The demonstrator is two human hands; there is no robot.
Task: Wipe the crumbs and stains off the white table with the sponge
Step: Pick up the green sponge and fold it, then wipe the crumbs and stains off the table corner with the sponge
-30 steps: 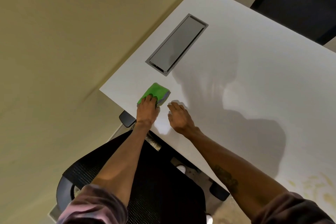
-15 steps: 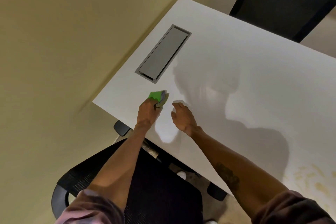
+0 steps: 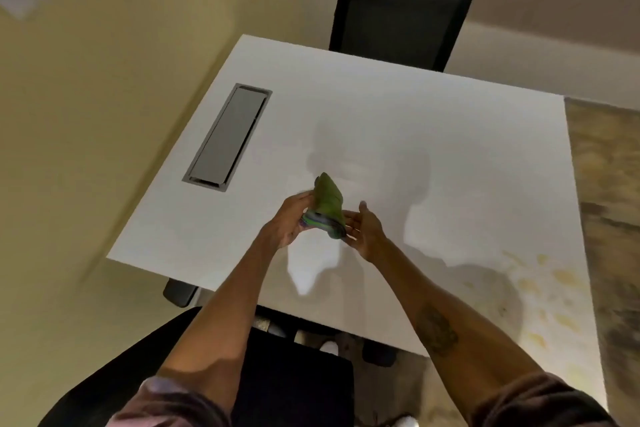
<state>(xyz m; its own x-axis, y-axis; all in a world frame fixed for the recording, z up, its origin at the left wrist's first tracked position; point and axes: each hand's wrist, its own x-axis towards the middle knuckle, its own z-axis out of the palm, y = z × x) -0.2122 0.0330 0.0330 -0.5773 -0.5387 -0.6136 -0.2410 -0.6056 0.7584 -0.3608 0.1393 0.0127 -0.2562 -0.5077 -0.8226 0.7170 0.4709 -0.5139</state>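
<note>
A green sponge with a grey underside is held up on end above the white table. My left hand grips its lower left side. Just to the right, my right hand has its fingers spread and touches the sponge's lower right edge. Yellowish stains and crumbs cover the table's near right corner, well to the right of both hands. The frame is a little blurred.
A grey rectangular cable hatch is set into the table's left part. A black chair stands at the far side. Another black chair sits under me at the near edge. A wall runs along the left.
The sponge has been lifted off the table near the left corner and carried right, up on end. My right hand has come off the table and met it. The view has swung right.
</note>
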